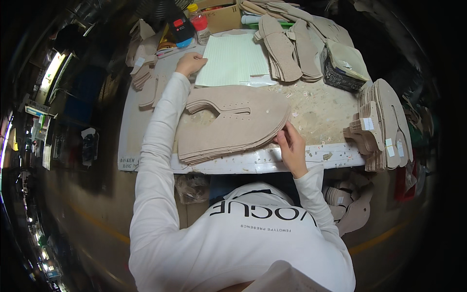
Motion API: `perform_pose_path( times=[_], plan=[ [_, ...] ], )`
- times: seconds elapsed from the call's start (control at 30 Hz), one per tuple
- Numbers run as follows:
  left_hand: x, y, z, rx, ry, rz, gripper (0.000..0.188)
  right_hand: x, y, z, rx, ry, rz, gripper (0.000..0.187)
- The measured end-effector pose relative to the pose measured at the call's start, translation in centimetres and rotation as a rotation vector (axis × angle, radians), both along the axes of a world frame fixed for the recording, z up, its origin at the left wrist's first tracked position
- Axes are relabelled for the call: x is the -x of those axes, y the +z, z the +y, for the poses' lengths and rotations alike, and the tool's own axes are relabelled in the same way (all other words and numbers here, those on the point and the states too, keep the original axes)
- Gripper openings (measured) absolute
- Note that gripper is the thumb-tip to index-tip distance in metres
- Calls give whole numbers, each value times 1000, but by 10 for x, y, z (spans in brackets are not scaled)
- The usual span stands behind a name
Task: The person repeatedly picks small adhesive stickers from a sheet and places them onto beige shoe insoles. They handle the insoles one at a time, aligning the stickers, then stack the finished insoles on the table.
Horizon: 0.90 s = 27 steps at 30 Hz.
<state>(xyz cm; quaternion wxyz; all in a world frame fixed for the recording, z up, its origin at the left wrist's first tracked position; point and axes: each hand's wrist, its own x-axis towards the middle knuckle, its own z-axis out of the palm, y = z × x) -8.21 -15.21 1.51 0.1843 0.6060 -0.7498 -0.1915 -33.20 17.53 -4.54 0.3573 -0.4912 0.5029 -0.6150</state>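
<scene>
In front of me on the table lies a thick stack of beige shoe-upper pieces, each with a U-shaped cutout and small punched holes. My right hand grips the stack's rounded right end, thumb and fingers at its edge. Beyond the stack are pale green sheets printed with fine rows, lying partly over one another. At their left edge, my left hand is closed, fingertips pinching the sheet's border. How many sheets it pinches cannot be made out.
Bundled upper pieces stand behind, right of the sheets. More stacks with white tags occupy the table's right end. A dark patterned box sits between them. At the back left are a yellow-capped bottle and a black-and-red device.
</scene>
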Motion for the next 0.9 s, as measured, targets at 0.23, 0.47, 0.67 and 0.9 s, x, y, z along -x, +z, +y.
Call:
perform_pose_path(
  times=[0.23, 0.47, 0.67, 0.9],
  plan=[
    [-40, 91, 37, 112, 8, 654, 21, -21, 18, -6, -3, 42, -93, 70],
    [-94, 176, 123, 244, -46, 836, 24, -68, 61, -29, 314, 5, 295, 66],
    [-86, 194, 165, 251, -63, 747, 28, -128, 63, -39, 673, 174, 537, 33],
    [-36, 159, 173, 48, -382, 570, 22, -124, 63, -22, 755, 434, 630, 15]
  ],
)
